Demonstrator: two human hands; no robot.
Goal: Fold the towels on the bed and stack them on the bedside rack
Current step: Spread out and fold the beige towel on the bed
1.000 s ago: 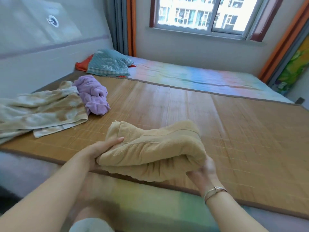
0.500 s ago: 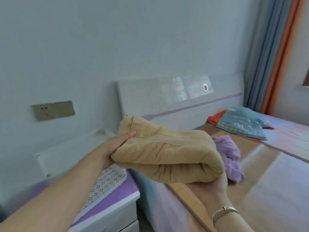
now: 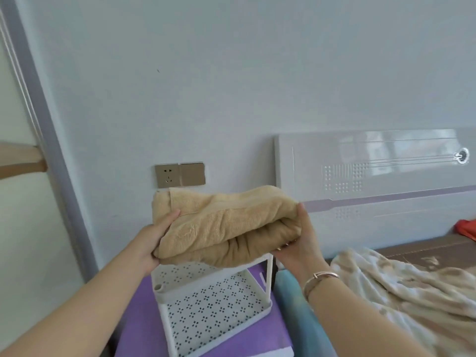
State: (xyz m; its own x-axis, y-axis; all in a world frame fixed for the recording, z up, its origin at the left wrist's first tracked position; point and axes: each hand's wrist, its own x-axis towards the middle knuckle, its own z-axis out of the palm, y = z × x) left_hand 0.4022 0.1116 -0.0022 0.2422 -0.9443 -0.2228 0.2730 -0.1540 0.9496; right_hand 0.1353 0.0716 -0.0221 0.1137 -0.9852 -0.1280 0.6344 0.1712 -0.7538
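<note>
Head view: a folded tan towel point(image 3: 226, 225) sits at the centre of the frame, held in the air just above the top tier of the white perforated rack point(image 3: 213, 302). Its long axis runs from 9 o'clock to 3 o'clock, tilted a little, with the rounded fold bulging at the 3 o'clock end and the loose edges towards 9 o'clock. The left hand point(image 3: 154, 240) grips the left end, thumb on top and fingers curled beneath. The right hand point(image 3: 301, 243) (a thin bracelet point(image 3: 319, 278) on its wrist) clasps the folded end from below and the side. The rack stands on a purple surface point(image 3: 144, 320) at 6 o'clock. A patterned blanket point(image 3: 401, 287) lies on the bed at 4 o'clock, under the grey headboard point(image 3: 373, 176).
</note>
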